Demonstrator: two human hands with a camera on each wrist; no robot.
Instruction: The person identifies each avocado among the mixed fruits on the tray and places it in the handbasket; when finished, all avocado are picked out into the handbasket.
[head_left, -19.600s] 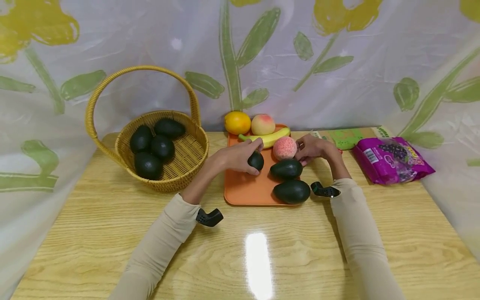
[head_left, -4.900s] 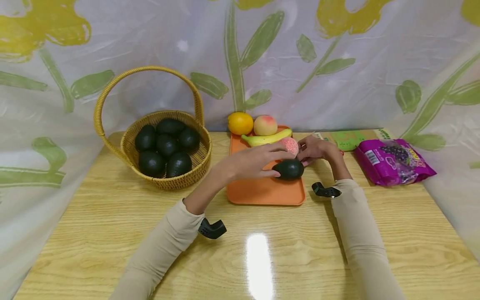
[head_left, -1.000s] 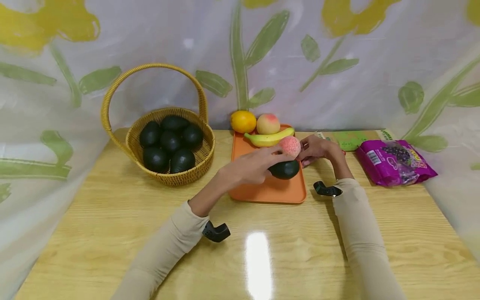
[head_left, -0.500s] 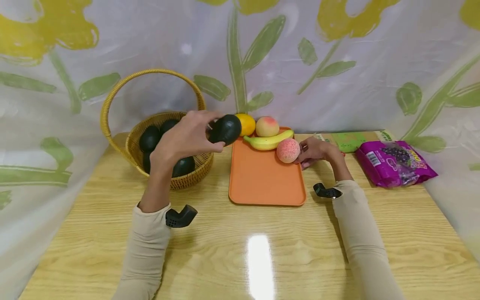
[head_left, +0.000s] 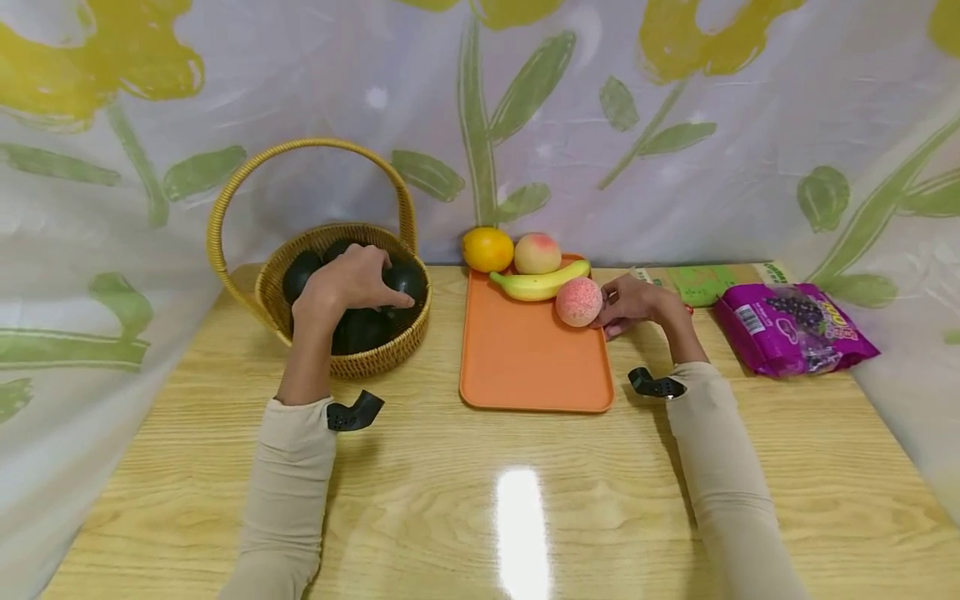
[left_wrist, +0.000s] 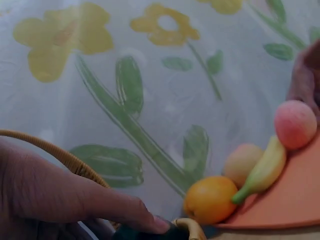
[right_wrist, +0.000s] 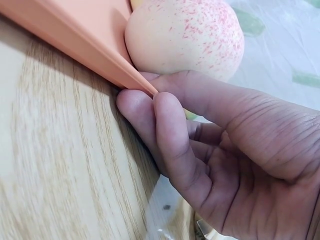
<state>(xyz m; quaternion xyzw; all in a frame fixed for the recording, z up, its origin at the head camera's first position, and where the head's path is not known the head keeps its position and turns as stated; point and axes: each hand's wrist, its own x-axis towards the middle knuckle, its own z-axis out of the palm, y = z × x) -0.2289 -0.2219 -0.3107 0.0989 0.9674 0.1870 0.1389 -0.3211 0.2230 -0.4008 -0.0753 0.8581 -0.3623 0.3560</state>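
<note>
My left hand [head_left: 352,279] reaches into the yellow woven basket [head_left: 382,358] and holds a dark green avocado [head_left: 406,286] between thumb and fingers. In the left wrist view the thumb lies against the avocado [left_wrist: 175,233], while the other fingers are mostly hidden. Several more avocados [head_left: 364,331] lie around it in the basket, partly covered by the hand. My right hand [head_left: 632,304] pinches the right rim of the orange tray [head_left: 536,367]; the right wrist view shows thumb and fingers on either side of the rim. Beside the thumb sits a speckled pink peach [head_left: 579,302].
A banana [head_left: 540,282] lies across the tray's far end. Behind it are a smoother peach [head_left: 537,253] and an orange-yellow fruit [head_left: 487,249]. To the right are a purple grape-print packet [head_left: 795,329] and a green-brown packet [head_left: 705,282]. The basket's handle [head_left: 311,143] arches high.
My left hand took the last avocado off the tray and carried it left into the basket, which held fewer avocados earlier. The right hand has stayed at the tray's rim.
</note>
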